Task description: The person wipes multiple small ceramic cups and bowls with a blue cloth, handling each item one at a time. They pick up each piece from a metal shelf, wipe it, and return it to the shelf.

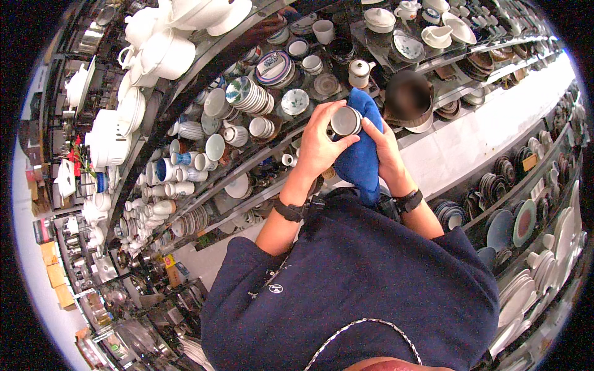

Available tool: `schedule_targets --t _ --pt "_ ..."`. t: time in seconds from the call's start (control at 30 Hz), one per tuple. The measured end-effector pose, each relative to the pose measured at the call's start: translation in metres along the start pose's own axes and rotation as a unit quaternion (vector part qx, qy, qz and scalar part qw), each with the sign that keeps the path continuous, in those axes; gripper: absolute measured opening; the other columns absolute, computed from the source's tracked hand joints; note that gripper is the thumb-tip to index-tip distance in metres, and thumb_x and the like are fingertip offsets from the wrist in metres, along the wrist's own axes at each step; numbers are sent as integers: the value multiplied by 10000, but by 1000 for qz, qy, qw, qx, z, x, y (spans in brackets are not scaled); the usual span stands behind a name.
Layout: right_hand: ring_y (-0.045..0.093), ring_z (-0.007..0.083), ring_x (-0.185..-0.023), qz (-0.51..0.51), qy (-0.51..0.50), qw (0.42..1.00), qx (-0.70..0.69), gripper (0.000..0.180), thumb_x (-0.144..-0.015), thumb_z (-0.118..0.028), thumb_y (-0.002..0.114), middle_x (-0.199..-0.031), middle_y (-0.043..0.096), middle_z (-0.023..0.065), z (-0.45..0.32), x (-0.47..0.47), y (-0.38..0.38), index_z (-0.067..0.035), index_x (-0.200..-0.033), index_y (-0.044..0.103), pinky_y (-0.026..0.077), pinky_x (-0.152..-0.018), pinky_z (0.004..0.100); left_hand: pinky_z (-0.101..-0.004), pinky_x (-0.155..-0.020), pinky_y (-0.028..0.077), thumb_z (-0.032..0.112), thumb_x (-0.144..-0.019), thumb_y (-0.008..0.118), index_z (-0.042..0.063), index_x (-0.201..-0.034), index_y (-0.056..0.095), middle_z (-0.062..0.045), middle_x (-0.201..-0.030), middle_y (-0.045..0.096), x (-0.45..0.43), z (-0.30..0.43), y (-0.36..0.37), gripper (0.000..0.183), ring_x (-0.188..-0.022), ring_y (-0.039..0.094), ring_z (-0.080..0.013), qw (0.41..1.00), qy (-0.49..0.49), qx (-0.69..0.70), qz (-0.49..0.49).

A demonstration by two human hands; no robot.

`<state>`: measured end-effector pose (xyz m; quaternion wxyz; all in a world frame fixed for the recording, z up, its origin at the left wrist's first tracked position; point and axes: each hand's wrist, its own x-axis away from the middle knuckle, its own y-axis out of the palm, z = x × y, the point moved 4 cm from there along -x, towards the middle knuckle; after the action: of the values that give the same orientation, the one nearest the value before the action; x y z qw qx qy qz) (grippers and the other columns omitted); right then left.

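A small pale cup or bowl [345, 121] with a dark rim is held up before my chest, its opening turned toward me. My left hand [321, 139] grips it from the left, fingers over the far side and thumb along the near side. From the right, my right hand [384, 146] holds a blue cloth [357, 160] bunched against the cup, its thumb near the rim. The cloth hangs down toward my dark shirt. The fingers of my right hand are mostly hidden behind the cloth.
Ahead and left, a shelf holds stacked plates [248, 95], a teapot [235, 134] and small vases [180, 188]. White tureens [110, 139] stand on a higher shelf. A white-lidded pot [361, 72] sits just beyond my hands. Plates [499, 229] line shelves across the pale aisle floor [482, 125].
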<state>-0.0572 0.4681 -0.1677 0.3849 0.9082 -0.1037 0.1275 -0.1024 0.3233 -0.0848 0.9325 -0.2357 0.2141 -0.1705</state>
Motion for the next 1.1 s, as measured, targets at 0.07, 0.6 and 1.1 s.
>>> schedule_targets --t 0.07,0.6,1.1 --pt "686 171 -999 -2 -2 1000 -1 517 -948 -270 728 -1193 681 79 1 -2 -2 -36 -1368 537 577 -854 332 -397 -1064 468 97 -643 913 61 -1332 594 -113 -1313 624 0 -1 1 760 -1217 608 -292 1000 -15 5 -13" --pt "699 186 -845 111 -23 993 20 388 -963 -283 697 -1023 686 65 -16 -15 -36 -47 -1251 588 592 -740 352 -365 -945 539 116 -654 927 59 -1306 612 -106 -1208 703 -21 -67 22 727 -1093 684 -228 996 -91 -24 9" --pt "692 330 -1014 143 -29 975 -165 444 -1007 -397 603 -1127 690 157 -44 -5 -75 -52 -1283 560 560 -919 501 -491 -932 437 204 -626 927 90 -1258 586 -128 -1193 674 -87 -159 50 727 -1134 627 -333 972 -70 -206 92"
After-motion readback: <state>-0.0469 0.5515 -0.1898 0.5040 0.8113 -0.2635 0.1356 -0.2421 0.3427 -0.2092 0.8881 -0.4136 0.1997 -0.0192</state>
